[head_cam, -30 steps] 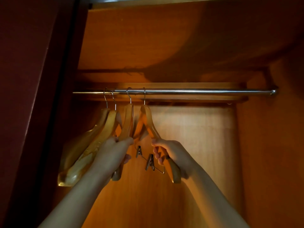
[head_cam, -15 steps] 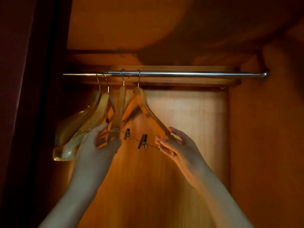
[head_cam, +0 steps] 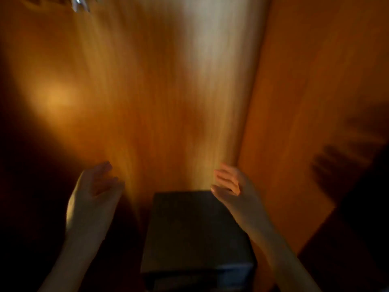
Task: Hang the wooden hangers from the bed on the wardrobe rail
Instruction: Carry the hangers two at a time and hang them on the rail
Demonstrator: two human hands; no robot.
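Wardrobe: we see its orange wooden back wall (head_cam: 147, 91), all blurry.
Hanger clips: shiny bits (head_cam: 81, 5) poke in at the top left edge, far above our fingers.
Left hand (head_cam: 92, 194): up, empty, fingers loose and apart.
Right hand (head_cam: 233, 186): up, empty, fingers spread.
Dark box (head_cam: 195, 232): sits low between our arms; we cannot see inside.

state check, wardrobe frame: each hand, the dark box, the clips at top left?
left hand: open, empty, touching nothing
right hand: open, empty, fingers loosely curled
dark box: closed, below and between the hands, untouched
metal clips: at top edge, blurred, mostly cut off
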